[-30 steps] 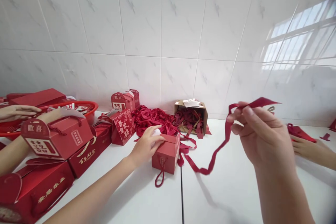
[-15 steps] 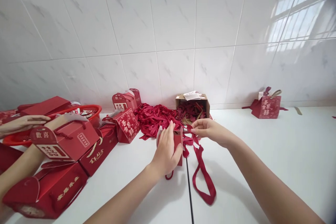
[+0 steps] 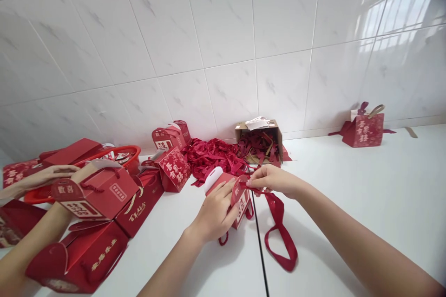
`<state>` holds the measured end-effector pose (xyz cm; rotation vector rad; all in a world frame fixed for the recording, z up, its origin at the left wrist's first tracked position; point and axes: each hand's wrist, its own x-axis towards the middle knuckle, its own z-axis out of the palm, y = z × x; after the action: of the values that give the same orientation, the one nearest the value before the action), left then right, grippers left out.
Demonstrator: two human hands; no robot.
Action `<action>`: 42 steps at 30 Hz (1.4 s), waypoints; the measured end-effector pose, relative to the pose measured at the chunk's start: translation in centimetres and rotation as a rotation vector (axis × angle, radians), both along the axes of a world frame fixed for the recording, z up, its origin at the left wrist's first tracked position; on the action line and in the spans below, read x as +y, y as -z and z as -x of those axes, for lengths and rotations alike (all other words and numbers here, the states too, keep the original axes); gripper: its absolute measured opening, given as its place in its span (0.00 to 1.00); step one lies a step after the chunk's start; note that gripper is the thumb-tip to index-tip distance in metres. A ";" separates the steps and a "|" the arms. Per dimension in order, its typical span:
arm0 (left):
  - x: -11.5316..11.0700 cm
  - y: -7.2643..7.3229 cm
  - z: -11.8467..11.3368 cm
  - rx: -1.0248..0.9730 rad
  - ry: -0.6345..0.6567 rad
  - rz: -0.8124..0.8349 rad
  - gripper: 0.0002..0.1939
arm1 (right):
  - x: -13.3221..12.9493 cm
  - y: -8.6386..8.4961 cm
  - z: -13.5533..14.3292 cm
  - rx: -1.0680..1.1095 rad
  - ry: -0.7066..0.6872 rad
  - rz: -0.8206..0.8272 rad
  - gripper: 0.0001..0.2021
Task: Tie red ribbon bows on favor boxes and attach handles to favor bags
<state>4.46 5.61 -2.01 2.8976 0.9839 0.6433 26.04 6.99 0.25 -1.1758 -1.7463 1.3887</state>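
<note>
The left hand (image 3: 214,211) clasps the box (image 3: 223,178), its long axis seemingly left-to-right, printed end (image 3: 242,205) rightward. There the right hand (image 3: 270,179) pinches ribbon (image 3: 278,209).

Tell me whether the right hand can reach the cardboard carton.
Probably yes: the right hand is just in front of the carton, nothing solid between, though that hand holds a red ribbon.
</note>
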 end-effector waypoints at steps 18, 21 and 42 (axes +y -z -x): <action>0.1 1.8 0.5 0.019 -0.024 -0.069 0.23 | -1.0 -0.6 0.6 -0.070 0.063 0.047 0.16; 0.1 1.9 0.5 0.014 -0.021 -0.076 0.23 | -0.9 -0.5 0.6 -0.063 0.076 0.044 0.16; -0.5 1.9 0.3 -0.001 0.020 -0.093 0.22 | -2.3 -1.1 1.1 -0.112 0.141 -0.057 0.11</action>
<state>4.11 5.08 -3.94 2.9824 0.9487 0.7088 24.95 4.73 1.30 -1.3409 -1.7311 1.2037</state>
